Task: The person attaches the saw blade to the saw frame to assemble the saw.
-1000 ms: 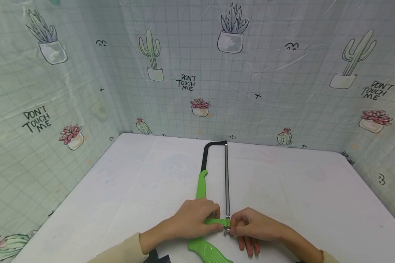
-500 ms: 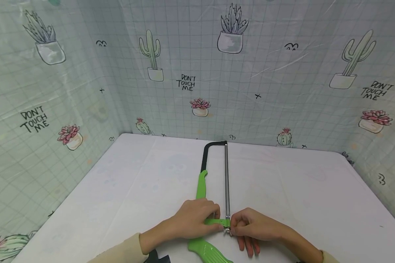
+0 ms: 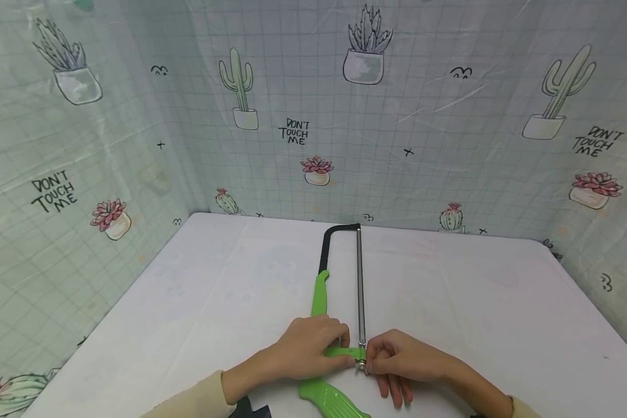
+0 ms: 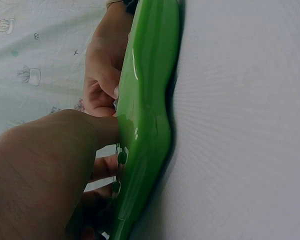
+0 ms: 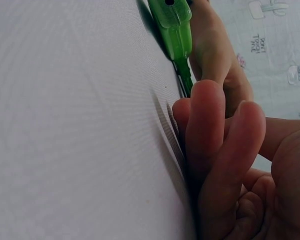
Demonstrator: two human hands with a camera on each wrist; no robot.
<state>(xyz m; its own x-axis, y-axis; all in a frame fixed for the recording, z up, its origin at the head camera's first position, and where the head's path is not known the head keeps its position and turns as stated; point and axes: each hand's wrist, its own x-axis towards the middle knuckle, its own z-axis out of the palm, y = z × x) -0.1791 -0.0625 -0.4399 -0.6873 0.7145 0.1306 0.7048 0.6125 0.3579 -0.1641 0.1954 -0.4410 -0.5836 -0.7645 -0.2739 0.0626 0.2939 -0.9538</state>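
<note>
While the left hand (image 3: 313, 348) grips the green hacksaw (image 3: 319, 297), the right hand (image 3: 409, 357) pinches its wing nut (image 3: 361, 367).
The hacksaw lies on the white surface (image 3: 219, 307), handle (image 3: 331, 399) towards six o'clock, black frame end (image 3: 325, 247) towards twelve, the right hand at the left's three o'clock.

text: "DON'T TOUCH ME" (image 3: 295, 132) | printed three times | on cactus-print backdrop (image 3: 303, 75)
</note>
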